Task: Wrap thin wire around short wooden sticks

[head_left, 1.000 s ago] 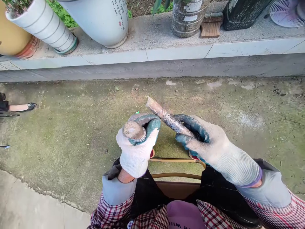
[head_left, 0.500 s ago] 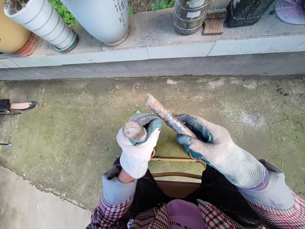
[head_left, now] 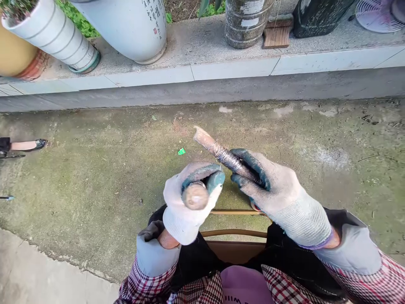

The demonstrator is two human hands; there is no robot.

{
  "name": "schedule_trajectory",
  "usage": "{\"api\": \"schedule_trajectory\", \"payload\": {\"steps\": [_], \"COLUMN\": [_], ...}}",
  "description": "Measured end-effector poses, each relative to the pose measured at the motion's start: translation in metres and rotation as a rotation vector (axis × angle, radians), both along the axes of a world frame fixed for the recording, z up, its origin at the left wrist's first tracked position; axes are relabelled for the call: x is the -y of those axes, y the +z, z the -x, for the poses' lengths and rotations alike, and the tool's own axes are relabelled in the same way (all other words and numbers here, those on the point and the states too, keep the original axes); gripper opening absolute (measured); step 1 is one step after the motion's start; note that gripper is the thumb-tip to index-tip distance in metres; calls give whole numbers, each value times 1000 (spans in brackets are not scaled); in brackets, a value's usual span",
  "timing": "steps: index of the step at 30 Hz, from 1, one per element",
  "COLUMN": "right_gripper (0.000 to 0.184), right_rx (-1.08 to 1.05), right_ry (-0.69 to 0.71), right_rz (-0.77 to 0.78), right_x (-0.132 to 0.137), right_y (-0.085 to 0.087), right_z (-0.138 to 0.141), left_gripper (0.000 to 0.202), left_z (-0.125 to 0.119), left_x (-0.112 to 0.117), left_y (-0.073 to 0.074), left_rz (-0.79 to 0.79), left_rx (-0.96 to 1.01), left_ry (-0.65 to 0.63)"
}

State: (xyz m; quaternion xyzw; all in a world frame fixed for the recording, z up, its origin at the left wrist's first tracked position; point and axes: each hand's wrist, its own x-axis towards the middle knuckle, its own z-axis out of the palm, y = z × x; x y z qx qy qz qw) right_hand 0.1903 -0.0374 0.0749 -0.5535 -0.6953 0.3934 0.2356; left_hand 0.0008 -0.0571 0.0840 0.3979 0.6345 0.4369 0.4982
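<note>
My left hand [head_left: 186, 202], in a white glove with a teal palm, is closed round a short wooden peg [head_left: 195, 196] whose round end faces the camera. My right hand [head_left: 275, 190], gloved the same way, grips a longer wooden stick [head_left: 207, 142] that points up and left. Thin grey wire [head_left: 228, 158] is wound in tight turns round the stick just beyond the right fingers. A fine strand runs from the wound wire towards the left hand. Both hands hover above my lap and a wooden stool frame [head_left: 236, 232].
Mossy concrete ground lies in front. A raised tiled ledge [head_left: 234, 67] at the back carries white ceramic pots [head_left: 133, 25], a metal drum [head_left: 245, 21], a wooden block [head_left: 276, 36] and a fan guard [head_left: 378, 17]. Another person's foot in a black shoe [head_left: 39, 143] shows at the far left.
My left hand turned and moved down and right, so the peg's end now faces the camera. The right hand slid slightly up the stick. A green scrap on the ground came into view.
</note>
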Motion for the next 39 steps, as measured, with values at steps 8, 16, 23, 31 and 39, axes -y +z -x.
{"api": "schedule_trajectory", "payload": {"steps": [8,16,23,31,39], "right_gripper": [34,31,39,14,34], "right_rx": [446,266,434,221,-357], "right_ry": [141,182,156,108,-58], "right_rz": [-261,69,-74,-11,252], "right_x": [-12,-21,-25,-22,-25], "right_y": [-11,-31,-37,-47,-29], "right_z": [1,5,4,-1,2], "left_gripper": [10,16,9,16,27], "left_z": [4,10,18,46,50], "left_x": [-21,-27,-31,-49,-24], "left_y": [-1,-11,-12,-24,-40], "left_rz": [-96,-5,-62,-103,21], "left_rx": [147,262,370,445,186], "left_ry": [172,122,129,211,306]}}
